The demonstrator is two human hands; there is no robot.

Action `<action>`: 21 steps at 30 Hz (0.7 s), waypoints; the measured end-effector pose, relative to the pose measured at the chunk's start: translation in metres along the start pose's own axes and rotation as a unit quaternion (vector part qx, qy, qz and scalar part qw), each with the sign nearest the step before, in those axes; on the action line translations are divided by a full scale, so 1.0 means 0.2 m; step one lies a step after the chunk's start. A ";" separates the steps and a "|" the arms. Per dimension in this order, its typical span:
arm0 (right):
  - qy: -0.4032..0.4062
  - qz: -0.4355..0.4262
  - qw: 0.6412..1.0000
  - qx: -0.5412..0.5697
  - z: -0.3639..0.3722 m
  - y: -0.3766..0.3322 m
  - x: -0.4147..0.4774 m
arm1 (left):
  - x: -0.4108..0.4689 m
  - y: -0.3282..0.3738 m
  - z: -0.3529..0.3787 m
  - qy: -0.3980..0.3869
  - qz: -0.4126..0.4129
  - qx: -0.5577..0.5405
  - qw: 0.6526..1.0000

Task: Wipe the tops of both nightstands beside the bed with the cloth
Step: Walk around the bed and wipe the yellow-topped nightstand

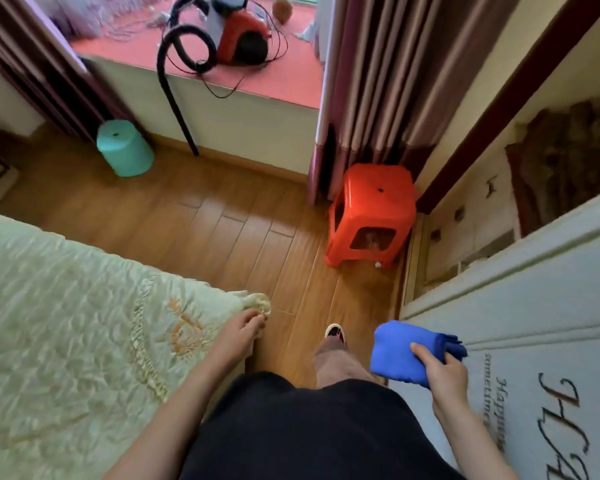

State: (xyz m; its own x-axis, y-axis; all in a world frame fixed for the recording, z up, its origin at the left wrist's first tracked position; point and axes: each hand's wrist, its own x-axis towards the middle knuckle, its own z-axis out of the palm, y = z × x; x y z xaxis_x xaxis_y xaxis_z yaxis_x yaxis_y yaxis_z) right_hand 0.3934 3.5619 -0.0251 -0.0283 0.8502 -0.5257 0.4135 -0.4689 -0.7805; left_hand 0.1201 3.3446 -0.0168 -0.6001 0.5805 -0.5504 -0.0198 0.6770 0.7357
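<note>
Beside bed (66, 306), right hand (444, 372) fingers pinch cloth (406, 355)

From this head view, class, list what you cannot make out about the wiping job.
- Nightstands: none in frame; whether either top is wiped cannot be told.
- Left hand: fingertips meet the bedspread corner frill; any grip is unclear.
- Blue cloth: folded in the right hand; wet or dry unknown.
- Printed wording: blurred, cut by the bottom edge.

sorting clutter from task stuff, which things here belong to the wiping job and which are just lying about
For the job: blue cloth held in right hand.

Lying about: red stool, teal bin, vacuum cleaner. No nightstand clearly in view.
</note>
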 end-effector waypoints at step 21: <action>-0.415 -0.156 0.857 -0.261 2.12 -1.53 0.74 | 0.86 0.04 -0.60 0.350 -0.289 -0.383 0.805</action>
State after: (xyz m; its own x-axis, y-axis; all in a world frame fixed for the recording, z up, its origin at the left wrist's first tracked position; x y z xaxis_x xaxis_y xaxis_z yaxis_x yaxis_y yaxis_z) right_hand -0.1241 3.7303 -0.0080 -0.7600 0.3493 -0.5481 0.6131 0.1054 -0.7829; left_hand -0.0790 3.3960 -0.0586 -0.6114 -0.3093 -0.7283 -0.7836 0.1090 0.6116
